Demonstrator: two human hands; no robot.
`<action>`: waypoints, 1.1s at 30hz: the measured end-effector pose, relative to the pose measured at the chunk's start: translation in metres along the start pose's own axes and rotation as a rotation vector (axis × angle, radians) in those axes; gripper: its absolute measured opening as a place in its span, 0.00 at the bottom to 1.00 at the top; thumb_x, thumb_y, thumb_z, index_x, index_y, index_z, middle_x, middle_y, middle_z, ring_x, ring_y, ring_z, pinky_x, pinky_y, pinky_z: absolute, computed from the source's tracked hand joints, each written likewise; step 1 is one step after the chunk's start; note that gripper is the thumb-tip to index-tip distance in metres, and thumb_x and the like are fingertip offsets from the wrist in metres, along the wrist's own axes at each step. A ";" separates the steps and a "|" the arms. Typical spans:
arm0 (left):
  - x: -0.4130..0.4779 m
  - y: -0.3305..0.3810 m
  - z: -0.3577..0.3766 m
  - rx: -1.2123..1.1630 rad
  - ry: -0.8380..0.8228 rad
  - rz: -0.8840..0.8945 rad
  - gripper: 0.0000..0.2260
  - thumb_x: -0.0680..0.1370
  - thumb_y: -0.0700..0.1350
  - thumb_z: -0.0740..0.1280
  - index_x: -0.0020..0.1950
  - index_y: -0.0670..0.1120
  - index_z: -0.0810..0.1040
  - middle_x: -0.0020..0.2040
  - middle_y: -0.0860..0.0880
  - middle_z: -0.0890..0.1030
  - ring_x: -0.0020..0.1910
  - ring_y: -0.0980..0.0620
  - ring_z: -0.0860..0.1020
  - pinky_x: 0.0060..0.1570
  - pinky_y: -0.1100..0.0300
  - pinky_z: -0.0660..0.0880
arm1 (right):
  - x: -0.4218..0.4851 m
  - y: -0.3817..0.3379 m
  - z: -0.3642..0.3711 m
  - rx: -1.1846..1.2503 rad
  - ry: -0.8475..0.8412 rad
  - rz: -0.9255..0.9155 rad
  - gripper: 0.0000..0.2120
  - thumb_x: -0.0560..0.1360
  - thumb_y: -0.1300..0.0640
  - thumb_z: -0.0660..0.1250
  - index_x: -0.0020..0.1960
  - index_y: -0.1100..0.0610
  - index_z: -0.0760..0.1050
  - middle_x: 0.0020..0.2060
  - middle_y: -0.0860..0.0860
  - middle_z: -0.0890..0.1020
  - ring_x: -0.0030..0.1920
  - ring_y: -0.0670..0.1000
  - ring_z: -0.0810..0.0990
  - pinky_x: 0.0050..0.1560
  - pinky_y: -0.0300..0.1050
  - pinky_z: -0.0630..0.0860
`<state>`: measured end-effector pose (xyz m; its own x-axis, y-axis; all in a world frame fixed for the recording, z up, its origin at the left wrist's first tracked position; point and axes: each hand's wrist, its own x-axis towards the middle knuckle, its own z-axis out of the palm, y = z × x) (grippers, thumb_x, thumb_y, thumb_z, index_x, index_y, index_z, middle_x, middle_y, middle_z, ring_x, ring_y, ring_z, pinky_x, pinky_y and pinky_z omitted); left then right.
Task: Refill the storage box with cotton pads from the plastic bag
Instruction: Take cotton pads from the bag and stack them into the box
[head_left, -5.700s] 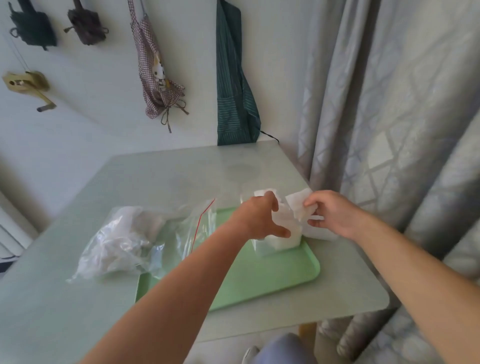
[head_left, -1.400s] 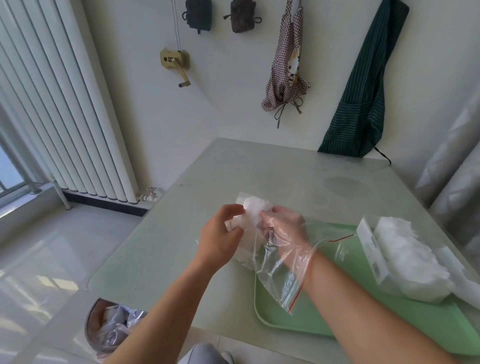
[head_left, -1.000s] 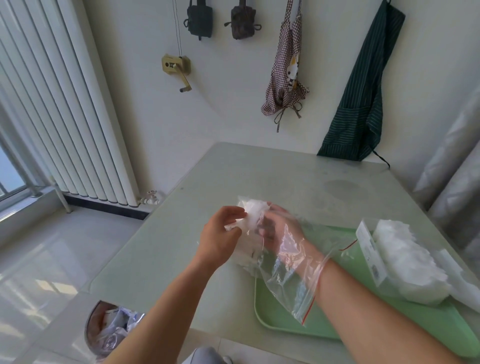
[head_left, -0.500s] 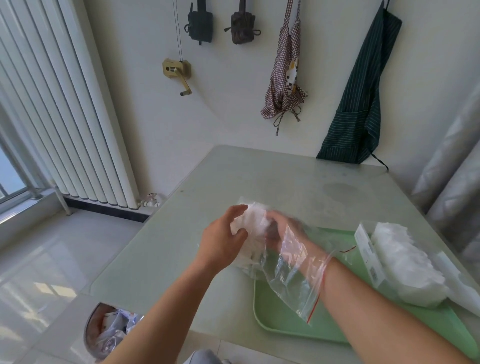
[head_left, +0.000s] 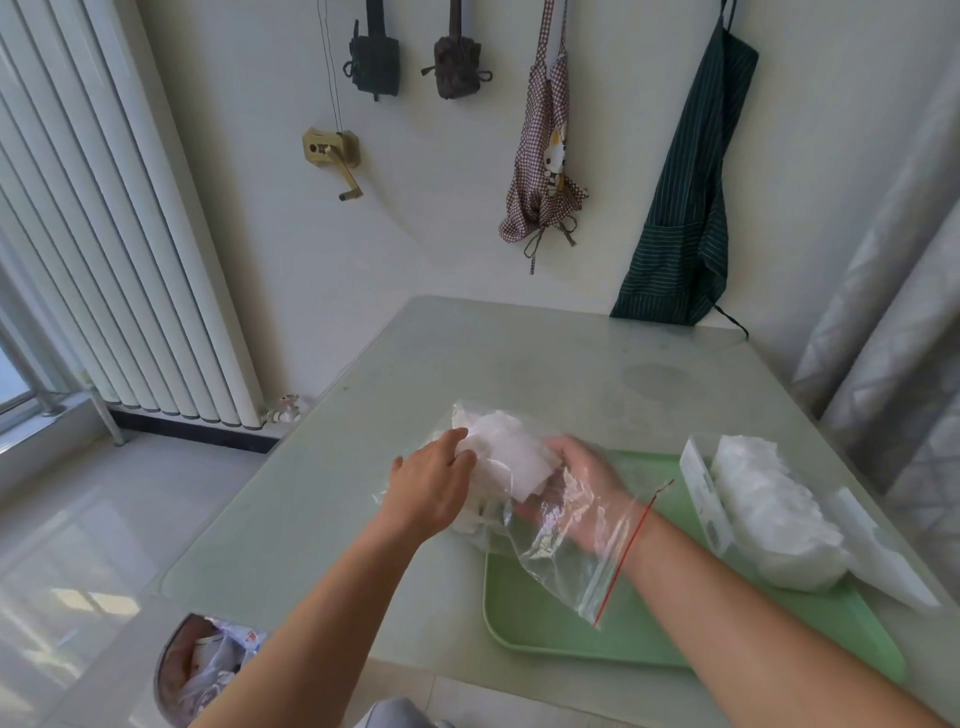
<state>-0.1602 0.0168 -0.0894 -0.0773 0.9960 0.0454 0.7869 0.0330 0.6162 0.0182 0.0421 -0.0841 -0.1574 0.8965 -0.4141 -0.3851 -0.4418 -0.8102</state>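
Above the table (head_left: 519, 364), left hand (head_left: 431, 491) pinches plastic bag (head_left: 553, 569) (right hand (head_left: 584, 493) inside; fingers' grip unclear).

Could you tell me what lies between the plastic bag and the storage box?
Head view: only a bare strip of light green tray separates the clear zip-top plastic bag from the transparent storage box of white cotton pads.
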 end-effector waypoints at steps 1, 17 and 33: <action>-0.001 0.002 0.001 0.016 0.014 -0.011 0.20 0.83 0.51 0.52 0.75 0.51 0.65 0.72 0.48 0.72 0.72 0.46 0.68 0.74 0.43 0.54 | -0.003 -0.002 -0.001 -0.019 -0.021 -0.006 0.15 0.70 0.61 0.71 0.56 0.66 0.79 0.41 0.60 0.80 0.35 0.58 0.80 0.36 0.50 0.77; -0.033 0.077 0.007 0.030 0.100 0.509 0.18 0.80 0.45 0.60 0.69 0.58 0.72 0.69 0.60 0.74 0.72 0.59 0.66 0.77 0.50 0.47 | -0.066 -0.023 -0.065 -0.444 -0.225 0.020 0.07 0.78 0.64 0.67 0.42 0.57 0.79 0.32 0.49 0.79 0.28 0.45 0.75 0.27 0.37 0.74; -0.059 0.174 0.031 -0.739 -0.149 0.260 0.31 0.61 0.63 0.76 0.60 0.52 0.76 0.51 0.53 0.81 0.44 0.55 0.83 0.45 0.58 0.80 | -0.120 -0.108 -0.131 -0.407 -0.164 -0.304 0.25 0.66 0.58 0.74 0.61 0.65 0.75 0.48 0.59 0.80 0.48 0.57 0.80 0.48 0.54 0.73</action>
<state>0.0002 -0.0333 -0.0087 0.1770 0.9665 0.1861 0.1541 -0.2140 0.9646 0.1981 -0.0223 -0.0016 -0.2459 0.9649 -0.0919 -0.0564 -0.1089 -0.9924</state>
